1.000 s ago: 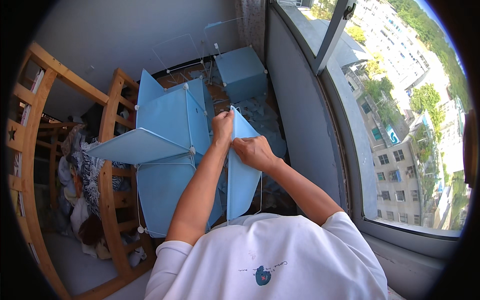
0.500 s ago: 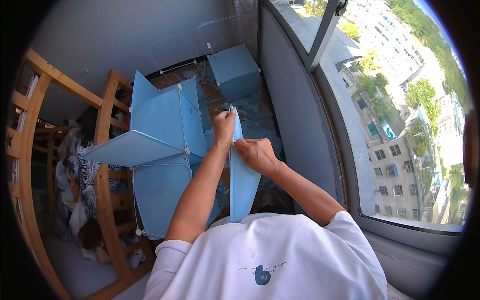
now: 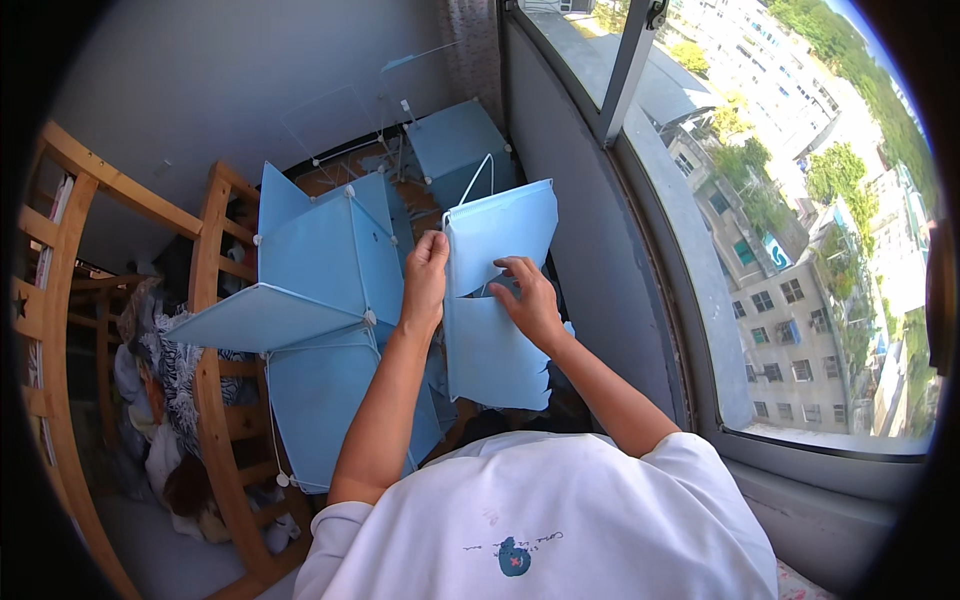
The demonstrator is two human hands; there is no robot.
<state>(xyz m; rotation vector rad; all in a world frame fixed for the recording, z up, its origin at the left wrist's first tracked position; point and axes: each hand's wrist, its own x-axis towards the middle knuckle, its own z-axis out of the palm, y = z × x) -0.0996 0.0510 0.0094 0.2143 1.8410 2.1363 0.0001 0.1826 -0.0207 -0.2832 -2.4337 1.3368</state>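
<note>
A light blue plastic panel (image 3: 495, 345) hangs upright in front of me, torn across its middle. Its lower edge is jagged, and a stitched-looking seam runs down its left side. My left hand (image 3: 427, 275) is closed around that left edge. Over the tear is my right hand (image 3: 532, 303), its thumb and forefinger apart and nothing visible between them. A white wire frame (image 3: 482, 172) sticks up behind the panel's upper piece.
Left of the panel stands a blue cube storage rack (image 3: 315, 240) with white connectors. Another blue cube (image 3: 455, 140) is by the far wall, near blue scraps on the floor. A wooden bed frame (image 3: 207, 290) is at the left, a window (image 3: 625, 90) at the right.
The panel has turned from nearly edge-on to face me, and its tear now shows. My right hand has come off it, moving right and spreading its fingers; my left hand has slid slightly nearer.
</note>
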